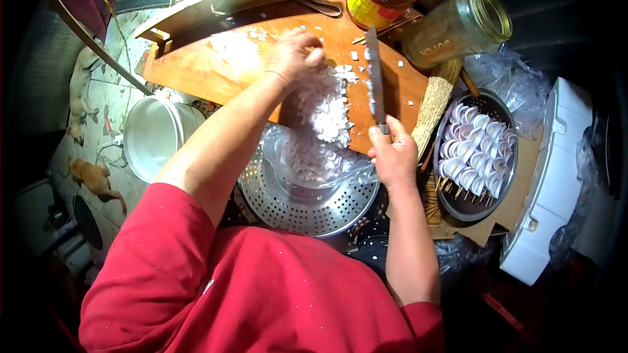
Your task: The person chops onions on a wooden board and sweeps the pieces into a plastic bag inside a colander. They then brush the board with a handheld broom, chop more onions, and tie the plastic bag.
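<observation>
My right hand (392, 150) grips the handle of a kitchen knife (375, 78), its blade pointing away from me over the wooden table (392, 98). Bits of onion cling to the blade. Above a heap of chopped onion (327, 114), my left hand (296, 52) is curled with its fingers drawn together; whatever they may hold is hidden. The heap reaches the table's near edge. Below that edge, more chopped onion lies in a clear plastic bag (356, 173) set in a metal colander (307, 212).
On the right, a dark basin (451, 212) holds skewered onion slices (477, 147). A glass jar (451, 33) and a red-handled bottle (366, 6) stand at the back. Left are a white bucket (147, 137) and two dogs, one brown (95, 176), one pale (82, 91), on the floor.
</observation>
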A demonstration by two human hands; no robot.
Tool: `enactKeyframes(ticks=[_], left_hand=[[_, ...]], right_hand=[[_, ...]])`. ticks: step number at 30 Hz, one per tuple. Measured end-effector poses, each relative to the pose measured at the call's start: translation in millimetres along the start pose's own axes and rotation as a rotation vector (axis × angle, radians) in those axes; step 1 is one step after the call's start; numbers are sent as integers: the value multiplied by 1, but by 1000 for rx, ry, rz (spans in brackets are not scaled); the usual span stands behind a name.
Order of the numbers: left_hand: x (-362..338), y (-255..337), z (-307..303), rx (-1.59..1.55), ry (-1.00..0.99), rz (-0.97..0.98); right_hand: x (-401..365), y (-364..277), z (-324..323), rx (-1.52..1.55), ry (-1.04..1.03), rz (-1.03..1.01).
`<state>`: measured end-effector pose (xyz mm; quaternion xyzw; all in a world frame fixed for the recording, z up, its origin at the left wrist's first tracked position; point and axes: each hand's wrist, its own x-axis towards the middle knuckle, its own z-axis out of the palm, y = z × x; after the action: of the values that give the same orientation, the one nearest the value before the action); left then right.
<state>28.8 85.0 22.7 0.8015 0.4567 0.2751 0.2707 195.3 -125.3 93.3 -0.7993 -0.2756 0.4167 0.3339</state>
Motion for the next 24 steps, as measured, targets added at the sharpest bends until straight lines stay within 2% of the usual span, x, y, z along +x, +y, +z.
enactKeyframes(ticks=[2,4,6,7,14,16,22,24], left_hand=[[-8,-22,-3,74,99,-16],[-20,-27,-7,112,67,-42],[-33,-32,4,161,169,-21],[-39,-31,8,192,128,17],[-39,-15,32,207,80,174],[-39,-6,32,161,-1,276],[-68,3,37,61,-55,280],[-80,8,36,-1,-115,266]], right_hand=[[11,12,-8,-210,114,-129],[16,11,-11,-185,125,-113],[18,7,-14,-448,195,-194],[18,3,-15,-466,173,-183],[17,2,-15,-526,78,-351],[14,3,-18,-479,-59,-387],[0,20,-28,-359,-160,-272],[-4,33,-34,-338,-152,-313]])
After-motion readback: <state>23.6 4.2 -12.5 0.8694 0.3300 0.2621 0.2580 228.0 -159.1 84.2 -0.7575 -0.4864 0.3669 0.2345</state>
